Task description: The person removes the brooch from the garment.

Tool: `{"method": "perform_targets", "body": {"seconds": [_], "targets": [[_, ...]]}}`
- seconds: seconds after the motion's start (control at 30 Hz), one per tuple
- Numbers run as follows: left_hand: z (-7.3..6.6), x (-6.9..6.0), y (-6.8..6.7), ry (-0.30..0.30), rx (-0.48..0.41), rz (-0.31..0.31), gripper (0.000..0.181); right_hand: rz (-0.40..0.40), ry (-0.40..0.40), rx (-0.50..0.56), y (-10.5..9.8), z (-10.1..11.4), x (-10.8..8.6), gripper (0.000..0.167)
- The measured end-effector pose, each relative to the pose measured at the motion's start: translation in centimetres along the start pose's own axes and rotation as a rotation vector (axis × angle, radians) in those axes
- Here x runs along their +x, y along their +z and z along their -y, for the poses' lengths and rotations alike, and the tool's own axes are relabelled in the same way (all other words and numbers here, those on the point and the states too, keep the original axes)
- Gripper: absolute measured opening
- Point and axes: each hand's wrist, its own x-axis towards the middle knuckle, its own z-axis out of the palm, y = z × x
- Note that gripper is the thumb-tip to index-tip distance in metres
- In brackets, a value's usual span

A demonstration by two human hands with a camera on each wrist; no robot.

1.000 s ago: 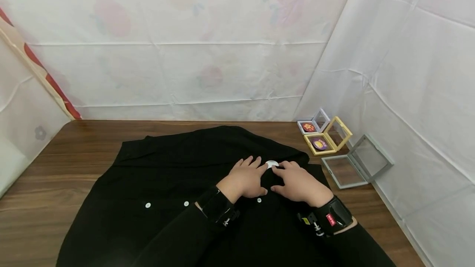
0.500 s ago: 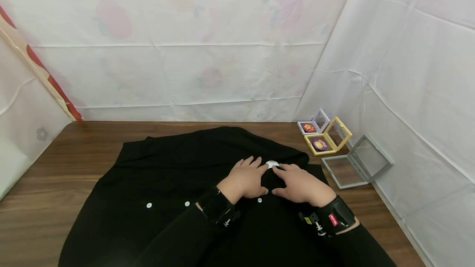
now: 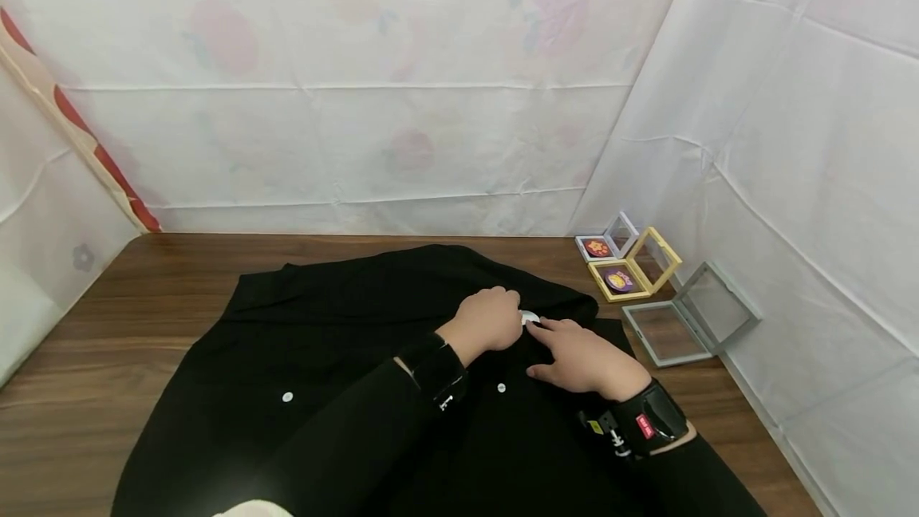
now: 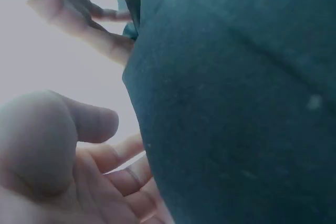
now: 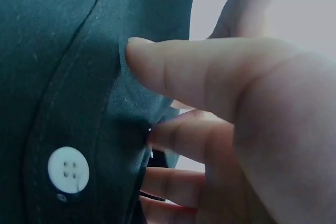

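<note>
A black shirt (image 3: 323, 325) with white buttons (image 3: 502, 388) is spread over the table. On its far right part, a white rounded piece (image 3: 529, 316) shows between the two hands; its kind is unclear. My left hand (image 3: 487, 319) is beside that piece, knuckles up, its fingertips hidden from the head view. In the left wrist view, its thumb (image 4: 97, 124) stands off the cloth while the fingers run behind a fabric edge. My right hand (image 3: 581, 357) rests spread on the shirt, forefinger touching the white piece. In the right wrist view its thumb (image 5: 144, 61) presses the cloth, above a button (image 5: 69, 170).
Right of the shirt stand several open display frames: a small pale one (image 3: 594, 246) and a yellow one (image 3: 635, 266), each with a badge inside, and a grey one (image 3: 689, 317). White sheets (image 3: 409, 150) border the wooden table (image 3: 79, 365). An unclear pale shape (image 3: 254, 509) shows at the bottom edge.
My left hand was flat with fingers spread; now it is turned, its fingers bent down by the white piece. Its forearm covers one button. My right hand has hardly moved.
</note>
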Motion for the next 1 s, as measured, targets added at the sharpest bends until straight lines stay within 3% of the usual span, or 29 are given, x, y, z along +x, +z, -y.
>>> {"method": "perform_targets", "body": {"seconds": [0.17,0.23,0.43,0.63,0.83,1.0], "targets": [[0.7,1.6,-0.3,-0.016,-0.247,0.081,0.028,0.01,-0.006,0.003,0.1,0.1,0.0,0.066],[0.9,2.0,-0.2,-0.024,-0.289,0.089,0.026,0.009,-0.007,0.003,0.1,0.2,0.0,0.065],[1.1,3.0,-0.2,-0.003,-0.24,0.066,0.03,0.006,-0.005,-0.013,0.0,0.3,-0.1,0.065],[1.1,3.5,-0.1,-0.067,-0.273,0.077,0.034,0.017,0.001,-0.024,-0.2,0.6,-0.2,0.067],[0.7,2.9,-0.1,-0.079,-0.276,0.051,0.04,0.014,0.012,-0.038,-0.1,0.8,-0.3,0.069],[0.1,2.2,0.1,-0.101,-0.313,0.007,0.021,0.015,0.01,-0.038,-0.1,0.8,-0.4,0.068]]}}
